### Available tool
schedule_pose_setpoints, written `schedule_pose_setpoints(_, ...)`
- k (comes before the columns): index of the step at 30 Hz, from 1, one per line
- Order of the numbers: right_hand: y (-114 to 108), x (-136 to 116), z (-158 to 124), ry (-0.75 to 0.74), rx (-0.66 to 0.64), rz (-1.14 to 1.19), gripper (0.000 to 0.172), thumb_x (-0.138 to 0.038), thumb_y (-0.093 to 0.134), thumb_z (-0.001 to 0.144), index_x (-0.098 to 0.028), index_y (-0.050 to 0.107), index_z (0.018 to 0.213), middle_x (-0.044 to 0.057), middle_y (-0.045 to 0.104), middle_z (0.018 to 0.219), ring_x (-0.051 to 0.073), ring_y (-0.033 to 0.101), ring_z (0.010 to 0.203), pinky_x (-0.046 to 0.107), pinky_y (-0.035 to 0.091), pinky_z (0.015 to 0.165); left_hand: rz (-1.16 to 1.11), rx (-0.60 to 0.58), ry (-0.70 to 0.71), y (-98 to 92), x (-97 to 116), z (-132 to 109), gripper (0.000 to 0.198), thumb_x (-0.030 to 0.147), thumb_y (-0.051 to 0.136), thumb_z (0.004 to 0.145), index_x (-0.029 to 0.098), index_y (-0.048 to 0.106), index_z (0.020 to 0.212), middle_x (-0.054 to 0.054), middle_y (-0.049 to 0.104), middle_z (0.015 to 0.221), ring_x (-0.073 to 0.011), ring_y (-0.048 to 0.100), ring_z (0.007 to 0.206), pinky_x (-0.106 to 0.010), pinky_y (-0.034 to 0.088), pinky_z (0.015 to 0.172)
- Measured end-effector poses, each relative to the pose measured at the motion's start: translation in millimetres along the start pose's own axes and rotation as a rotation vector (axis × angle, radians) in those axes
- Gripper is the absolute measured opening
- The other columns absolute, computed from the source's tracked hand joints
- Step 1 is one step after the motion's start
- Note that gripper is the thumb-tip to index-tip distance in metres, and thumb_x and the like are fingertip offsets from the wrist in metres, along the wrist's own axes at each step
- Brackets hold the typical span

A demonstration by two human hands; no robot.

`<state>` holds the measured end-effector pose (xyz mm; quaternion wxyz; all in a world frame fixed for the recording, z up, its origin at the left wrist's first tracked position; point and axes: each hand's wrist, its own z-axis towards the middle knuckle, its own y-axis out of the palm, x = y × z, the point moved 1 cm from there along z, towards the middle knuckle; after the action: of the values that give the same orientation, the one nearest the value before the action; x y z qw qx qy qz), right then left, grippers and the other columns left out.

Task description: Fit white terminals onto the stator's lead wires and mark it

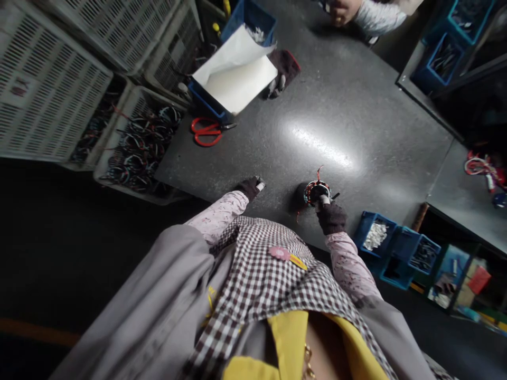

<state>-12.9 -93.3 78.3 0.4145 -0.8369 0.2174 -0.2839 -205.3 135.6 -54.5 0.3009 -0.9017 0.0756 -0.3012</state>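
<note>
Sitting just beyond the right hand (pixel 331 216) fingers: wound stator (pixel 316 191).

Gloved right hand (pixel 331 216) on wound coil (pixel 316 191), grey table (pixel 356 105).

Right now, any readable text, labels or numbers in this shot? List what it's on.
None can be read.
White crate at upper left: a small reddish label, too blurred to read.
Pink flower badge and yellow tag on the checked apron: no legible letters.
White sheet over the blue bin: blank.
Wound coil part at the right hand: no marking visible.
</note>
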Motion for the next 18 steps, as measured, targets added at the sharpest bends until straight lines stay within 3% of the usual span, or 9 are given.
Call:
schedule_pose_setpoints(4, 1, 0, 0, -0.013, 0.037, -0.006, 0.052, -0.044, 0.023, 0.103, -0.023, 0.044, 0.146, 0.018, 0.062, 0.110, 0.030, 0.063, 0.093, 0.036, 0.039, 0.071, -0.019, -0.002, -0.022, 0.2, 0, 1, 0.044, 0.056, 0.045, 0.094, 0.024, 0.059, 0.121, -0.008, 0.068, 0.112, -0.0230, 0.062, 0.102, -0.031, 0.045, 0.088)
schedule_pose_setpoints(9, 3, -1, -2, 0.004, 0.083, 0.021, 0.046, -0.042, 0.034, 0.101, -0.021, 0.054, 0.137, 0.016, 0.065, 0.100, 0.025, 0.062, 0.082, 0.032, 0.031, 0.064, -0.064, -0.019, -0.058, -3.5, 3, -3, 0.042, 0.049, 0.052, 0.092, 0.022, 0.059, 0.124, -0.011, 0.067, 0.111, -0.0246, 0.063, 0.099, -0.034, 0.045, 0.089)
schedule_pose_setpoints(14, -4, 0, -28, -0.008, 0.380, 0.189, 0.039, -0.045, 0.046, 0.096, -0.025, 0.067, 0.123, 0.011, 0.068, 0.101, 0.023, 0.063, 0.081, 0.031, 0.033, 0.067, -0.206, -0.032, -0.040, -2.2, 18, -24, 0.044, 0.038, 0.055, 0.092, 0.024, 0.052, 0.134, -0.010, 0.066, 0.116, -0.0228, 0.064, 0.101, -0.033, 0.048, 0.089)
schedule_pose_setpoints(18, -8, 4, -54, 0.012, 0.543, 0.591, 0.040, -0.047, 0.053, 0.092, -0.018, 0.070, 0.113, 0.013, 0.069, 0.105, 0.023, 0.065, 0.087, 0.032, 0.045, 0.073, -0.395, -0.156, 0.089, 3.2, 51, -56, 0.039, 0.033, 0.049, 0.094, 0.026, 0.050, 0.133, -0.006, 0.068, 0.106, -0.0160, 0.066, 0.078, -0.026, 0.052, 0.066)
